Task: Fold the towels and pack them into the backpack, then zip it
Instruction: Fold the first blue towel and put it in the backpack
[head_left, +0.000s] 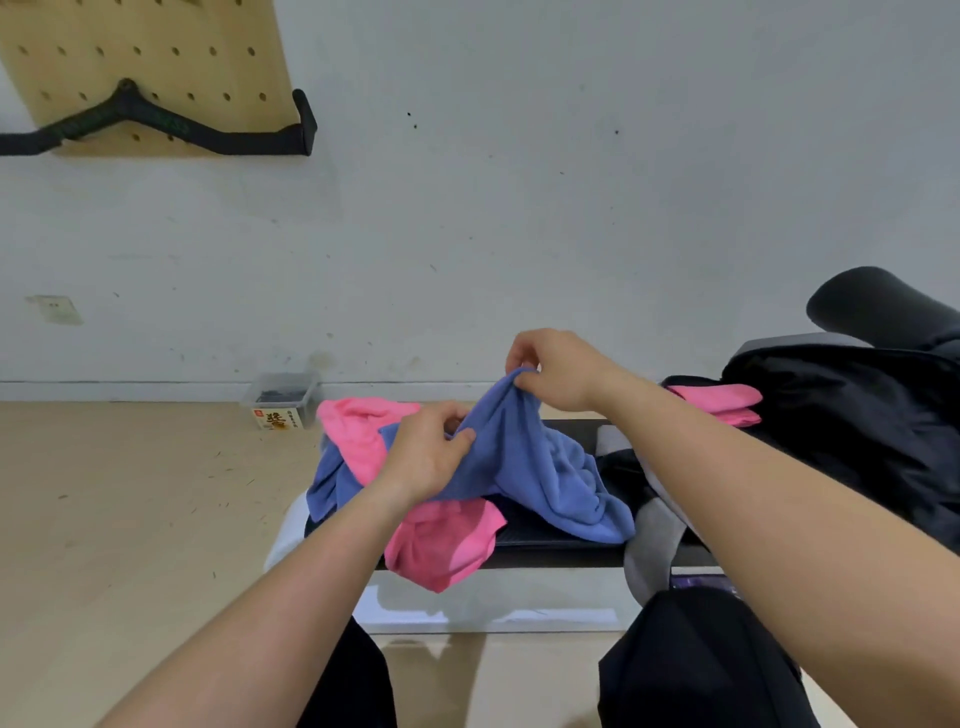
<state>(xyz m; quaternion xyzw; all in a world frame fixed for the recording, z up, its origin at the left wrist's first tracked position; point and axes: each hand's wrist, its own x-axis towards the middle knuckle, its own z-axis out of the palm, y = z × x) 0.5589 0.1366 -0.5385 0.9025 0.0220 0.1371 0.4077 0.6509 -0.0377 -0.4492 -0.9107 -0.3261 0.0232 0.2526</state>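
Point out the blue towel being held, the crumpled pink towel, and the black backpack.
blue towel (550, 467), head view, on its draped middle below the raised corner.
crumpled pink towel (441, 545), head view, on its lower bunch nearest the camera.
backpack (857, 431), head view, on its black fabric side.

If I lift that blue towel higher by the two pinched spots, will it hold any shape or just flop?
Probably flops: the blue towel sags in deep folds between the left hand and right hand. It looks light, since fingertip pinches hold part of it up. It may drag along the pink towel tangled under it.
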